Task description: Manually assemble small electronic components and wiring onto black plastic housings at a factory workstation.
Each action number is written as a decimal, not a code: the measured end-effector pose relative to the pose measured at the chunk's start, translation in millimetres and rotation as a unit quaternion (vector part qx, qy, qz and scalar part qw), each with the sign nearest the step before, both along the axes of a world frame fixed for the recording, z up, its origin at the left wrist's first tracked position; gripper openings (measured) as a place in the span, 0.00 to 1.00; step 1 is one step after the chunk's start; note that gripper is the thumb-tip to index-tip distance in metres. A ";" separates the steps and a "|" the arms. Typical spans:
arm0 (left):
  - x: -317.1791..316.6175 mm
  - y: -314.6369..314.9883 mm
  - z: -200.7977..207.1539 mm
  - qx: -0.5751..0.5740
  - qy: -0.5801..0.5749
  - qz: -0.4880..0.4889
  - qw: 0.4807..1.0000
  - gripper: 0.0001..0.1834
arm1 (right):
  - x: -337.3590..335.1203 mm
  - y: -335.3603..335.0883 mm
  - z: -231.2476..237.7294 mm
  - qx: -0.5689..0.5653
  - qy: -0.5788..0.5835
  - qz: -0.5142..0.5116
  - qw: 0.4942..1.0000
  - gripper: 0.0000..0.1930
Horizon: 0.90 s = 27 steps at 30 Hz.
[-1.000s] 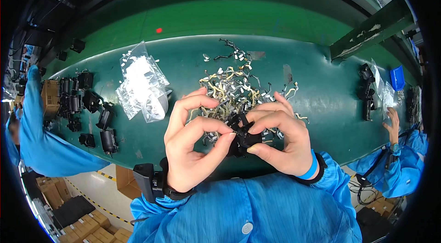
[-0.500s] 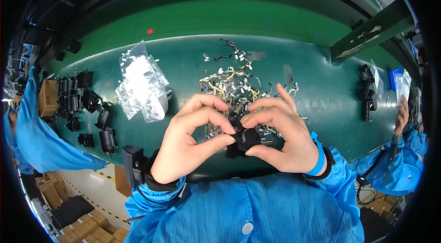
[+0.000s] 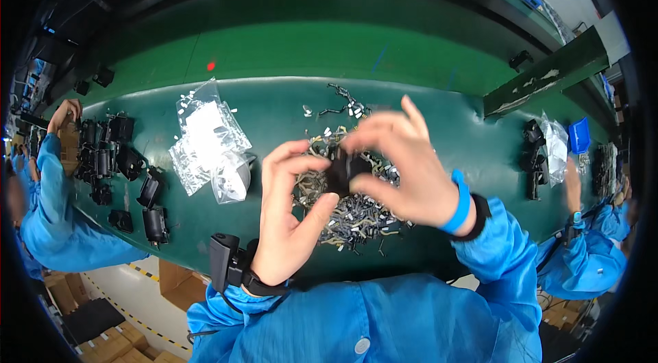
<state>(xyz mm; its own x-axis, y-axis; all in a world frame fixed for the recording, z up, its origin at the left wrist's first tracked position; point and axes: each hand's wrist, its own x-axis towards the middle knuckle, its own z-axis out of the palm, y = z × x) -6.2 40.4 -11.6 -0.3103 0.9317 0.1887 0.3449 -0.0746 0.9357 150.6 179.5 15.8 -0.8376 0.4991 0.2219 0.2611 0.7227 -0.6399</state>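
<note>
A small black plastic part (image 3: 345,172) is held up in front of me, above a heap of small wire pieces. My left hand (image 3: 291,207) has its thumb and fingers curled at the part's left side. At the right side my right hand (image 3: 417,174), smeared by motion, closes its thumb and index finger around the part; its outer fingers stand raised. The part's details are blurred and partly covered by fingers. Under and around the hands lies the heap of short yellow, grey and black wires with white connectors (image 3: 356,219).
Clear plastic bags with small white pieces (image 3: 212,137) lie left of the heap. Several black plastic housings (image 3: 154,224) stand farther left, others (image 3: 534,157) at right. A blue bin (image 3: 579,135) is beyond. Co-workers' arms (image 3: 51,157) (image 3: 574,191) reach in from both sides.
My view has shifted, showing more of the heap. The black part is raised off the near edge of the heap, and my right hand has turned over it. A left-side co-worker's hand has reached up.
</note>
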 end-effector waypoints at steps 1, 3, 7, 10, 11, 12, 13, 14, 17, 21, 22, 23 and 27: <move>3.3 -0.2 -2.3 0.014 -0.038 0.048 0.998 0.17 | -11.9 16.0 -11.5 0.048 0.028 -0.037 0.998 0.18; 3.1 -5.6 -4.2 0.035 -0.076 0.085 0.993 0.21 | -30.6 57.4 -28.6 0.129 0.065 -0.122 0.982 0.17; 5.7 -11.2 -11.3 0.034 -0.077 0.077 0.993 0.20 | -42.8 141.4 -49.4 0.257 0.067 -0.276 0.924 0.16; 4.0 -16.8 -21.7 0.015 -0.119 0.076 0.990 0.18 | -49.5 164.6 -62.0 0.301 0.003 -0.290 0.908 0.16; 3.3 -17.7 -23.2 0.012 -0.130 0.079 0.988 0.17 | -49.8 166.8 -64.9 0.311 -0.006 -0.295 0.904 0.16; 2.9 -17.6 -23.4 0.009 -0.141 0.080 0.987 0.16 | -48.1 168.5 -65.2 0.321 -0.016 -0.301 0.898 0.16; 3.2 -17.1 -24.7 0.009 -0.142 0.083 0.986 0.16 | -44.1 165.3 -62.0 0.334 -0.012 -0.299 0.894 0.16; 2.7 -17.0 -25.3 0.009 -0.140 0.085 0.986 0.16 | -42.8 158.3 -57.8 0.333 -0.013 -0.296 0.895 0.16; 2.7 -15.1 -26.5 0.010 -0.135 0.083 0.987 0.15 | -33.1 125.1 -36.4 0.288 0.060 -0.250 0.923 0.13; 3.6 -15.6 -29.6 0.012 -0.118 0.077 0.990 0.14 | -23.8 69.1 -34.6 -0.002 -0.130 -0.161 0.978 0.09; 4.1 -14.9 -29.7 0.013 -0.120 0.072 0.990 0.14 | -21.8 54.5 -31.4 -0.056 -0.190 -0.170 0.965 0.10; 3.9 -14.6 -29.4 0.009 -0.115 0.052 0.992 0.13 | -18.8 47.3 -38.8 -0.033 -0.195 -0.176 0.964 0.11; 4.9 -15.8 -29.0 0.002 -0.118 0.034 0.992 0.12 | -20.6 36.1 -60.8 -0.019 -0.191 -0.205 0.960 0.09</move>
